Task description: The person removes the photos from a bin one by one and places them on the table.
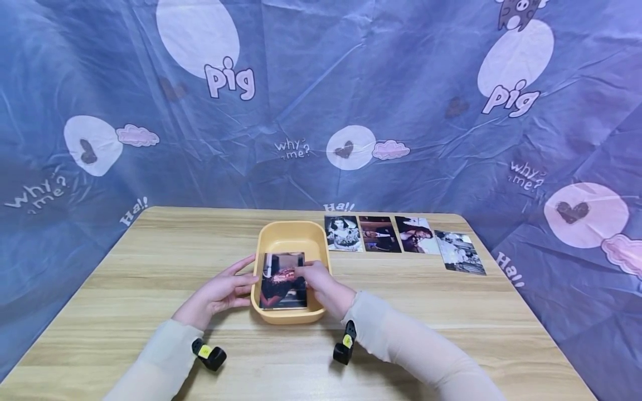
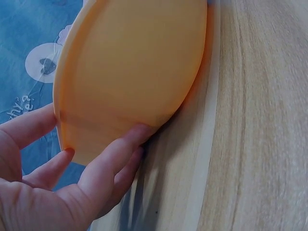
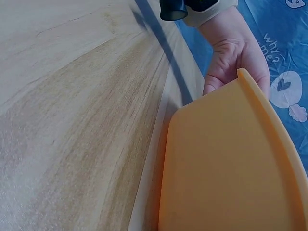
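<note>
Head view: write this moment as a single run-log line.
left hand: touches tray's left wall | right hand: pinches photo in yellow tray | four photos: in a row on table

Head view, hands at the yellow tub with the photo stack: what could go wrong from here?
1. The right hand reaches over the rim onto the stack of photos, which seems propped against the wall; it could slip or fan out.
2. The left hand only rests straight fingers against the tub, so the tub may slide on the table.
</note>
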A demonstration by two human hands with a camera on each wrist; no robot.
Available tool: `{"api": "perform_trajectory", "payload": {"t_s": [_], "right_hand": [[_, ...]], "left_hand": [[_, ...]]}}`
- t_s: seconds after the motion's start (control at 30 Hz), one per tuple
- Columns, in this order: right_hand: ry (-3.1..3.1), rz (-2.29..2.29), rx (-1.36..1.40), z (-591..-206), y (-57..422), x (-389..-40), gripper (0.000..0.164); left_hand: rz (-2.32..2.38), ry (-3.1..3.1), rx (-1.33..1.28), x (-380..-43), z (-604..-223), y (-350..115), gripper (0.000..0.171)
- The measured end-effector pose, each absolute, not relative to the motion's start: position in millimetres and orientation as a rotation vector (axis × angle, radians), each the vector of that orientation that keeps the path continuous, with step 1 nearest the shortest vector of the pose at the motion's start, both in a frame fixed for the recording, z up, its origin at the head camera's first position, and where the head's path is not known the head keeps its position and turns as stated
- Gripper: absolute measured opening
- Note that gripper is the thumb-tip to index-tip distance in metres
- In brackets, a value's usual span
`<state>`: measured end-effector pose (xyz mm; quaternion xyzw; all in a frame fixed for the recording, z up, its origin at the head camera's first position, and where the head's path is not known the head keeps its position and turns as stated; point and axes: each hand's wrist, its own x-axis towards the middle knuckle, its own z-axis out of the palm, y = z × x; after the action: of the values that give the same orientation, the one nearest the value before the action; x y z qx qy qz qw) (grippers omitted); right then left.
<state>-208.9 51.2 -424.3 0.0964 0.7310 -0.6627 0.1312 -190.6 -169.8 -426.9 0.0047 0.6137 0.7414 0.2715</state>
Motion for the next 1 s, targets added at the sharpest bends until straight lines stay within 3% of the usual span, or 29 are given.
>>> {"api": "perform_trajectory", "payload": {"t_s": [0.13,0.37,0.67,1.0], "right_hand": [[2.147,-1.931,0.25,-424.1,50.1,-208.5,0.032],[2.221,-1.926,0.229,-419.1,49.8,-206.0,0.051],[2.222,-1.983,0.205,-417.5,53.0,-205.2,0.059],[2.224,-2.043,0.176,-420.4,54.1,-202.4,0.051]], "left_hand": [[1.996,1.652,0.013,-191.2,-427.7,-170.2,0.081],[1.999,1.643,0.011,-191.6,-425.4,-170.7,0.081],[2.011,1.626,0.017,-190.3,-424.7,-170.7,0.081],[2.007,1.642,0.033,-188.8,-428.5,-169.6,0.081]]}}
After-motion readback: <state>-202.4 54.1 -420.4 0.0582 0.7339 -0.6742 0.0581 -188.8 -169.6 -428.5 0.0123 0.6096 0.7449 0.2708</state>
